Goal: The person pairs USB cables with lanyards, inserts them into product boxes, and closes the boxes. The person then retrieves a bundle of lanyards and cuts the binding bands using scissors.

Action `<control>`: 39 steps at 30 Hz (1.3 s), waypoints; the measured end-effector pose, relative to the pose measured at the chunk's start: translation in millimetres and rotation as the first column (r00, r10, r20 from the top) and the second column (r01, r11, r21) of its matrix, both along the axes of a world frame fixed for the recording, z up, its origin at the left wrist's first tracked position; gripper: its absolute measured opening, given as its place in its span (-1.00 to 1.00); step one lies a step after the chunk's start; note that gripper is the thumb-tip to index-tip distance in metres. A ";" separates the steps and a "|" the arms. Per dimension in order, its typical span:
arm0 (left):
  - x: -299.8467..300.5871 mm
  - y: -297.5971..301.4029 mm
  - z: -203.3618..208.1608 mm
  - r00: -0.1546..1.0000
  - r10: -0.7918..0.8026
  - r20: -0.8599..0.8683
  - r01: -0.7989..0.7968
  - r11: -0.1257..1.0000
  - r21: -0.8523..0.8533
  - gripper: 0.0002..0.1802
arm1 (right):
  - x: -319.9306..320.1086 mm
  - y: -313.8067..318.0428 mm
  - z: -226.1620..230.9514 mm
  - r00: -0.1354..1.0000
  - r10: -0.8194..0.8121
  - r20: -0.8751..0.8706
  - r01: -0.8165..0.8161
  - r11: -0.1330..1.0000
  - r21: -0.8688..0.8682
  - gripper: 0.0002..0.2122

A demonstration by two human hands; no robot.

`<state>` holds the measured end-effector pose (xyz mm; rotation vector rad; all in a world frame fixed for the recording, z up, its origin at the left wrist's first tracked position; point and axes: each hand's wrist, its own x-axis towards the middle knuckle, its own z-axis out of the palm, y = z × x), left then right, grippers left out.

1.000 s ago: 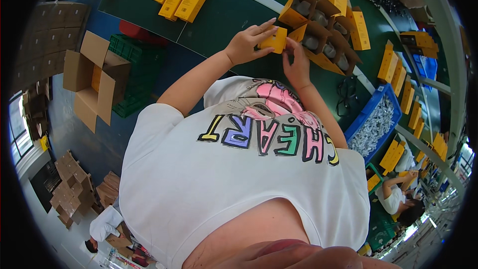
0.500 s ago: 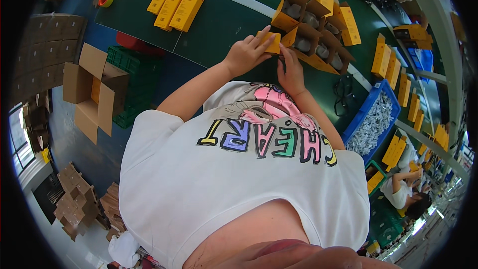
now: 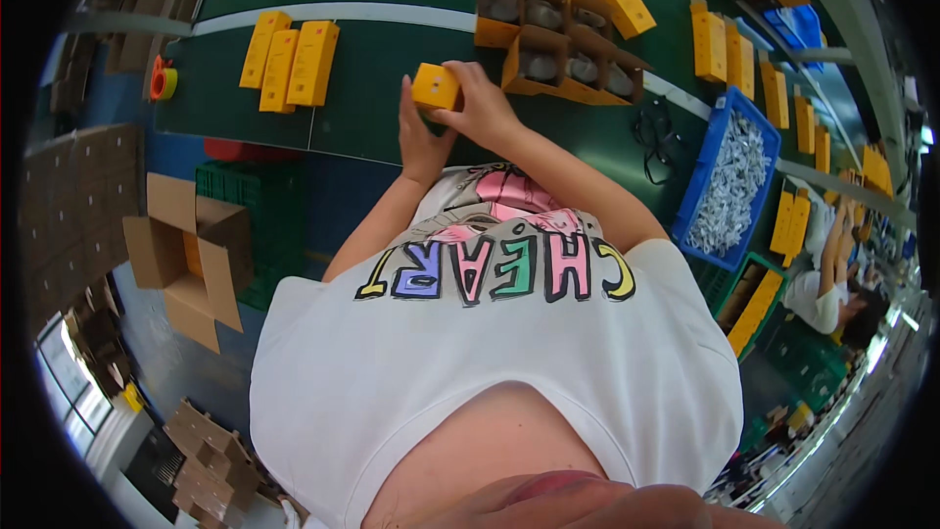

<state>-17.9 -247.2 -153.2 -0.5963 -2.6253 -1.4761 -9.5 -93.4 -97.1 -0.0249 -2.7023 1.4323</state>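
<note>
Holding: one small yellow card carton (image 3: pixel 436 86), squarish end upward, over the near side of the dark-green table (image 3: pixel 377 59). Your right hand (image 3: pixel 485 108) — grip closed, thumb and fingers about its right side. Your left hand (image 3: pixel 423 142) — fingers raised along the left side; contact cannot be told. Advised: light, even pressure, so the card should stay square. Containers: open brown-and-yellow card boxes (image 3: pixel 494 34), two rows, greyish contents; blue plastic bin (image 3: pixel 705 162), silvery-white pieces; open brown cardboard carton (image 3: pixel 223 279), something yellow inside.
</note>
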 end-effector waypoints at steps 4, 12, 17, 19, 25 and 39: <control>-49.4 -19.7 10.6 0.996 0.079 -0.028 -0.082 0.991 -0.109 0.20 | 35.4 37.8 10.2 0.976 0.160 0.149 -0.138 0.979 -0.149 -0.41; -195.0 -72.2 -2.5 0.861 0.135 -0.490 -0.467 0.591 -0.657 0.00 | 199.7 196.2 -84.7 0.717 -0.621 0.315 0.570 0.783 0.248 -0.80; -97.7 31.7 139.8 0.987 -0.158 -0.012 0.158 0.987 0.029 -0.78 | 260.5 246.0 -126.9 0.530 -0.847 0.049 0.537 0.379 0.754 -0.78; -44.4 68.1 206.7 0.778 -0.595 -0.202 0.627 0.754 0.194 -0.79 | 268.0 261.5 -140.4 0.588 -0.803 0.097 0.425 0.408 0.808 -0.83; 35.7 135.0 333.3 0.254 -0.687 -0.680 0.967 0.176 0.184 -0.89 | 281.6 307.0 -157.4 0.542 -0.805 0.244 0.830 0.558 0.000 -0.91; 39.1 146.3 264.8 0.265 -0.853 -0.451 0.951 0.308 -0.025 -0.66 | 279.9 314.2 -101.9 0.553 -0.702 0.448 0.693 0.090 -0.715 -0.94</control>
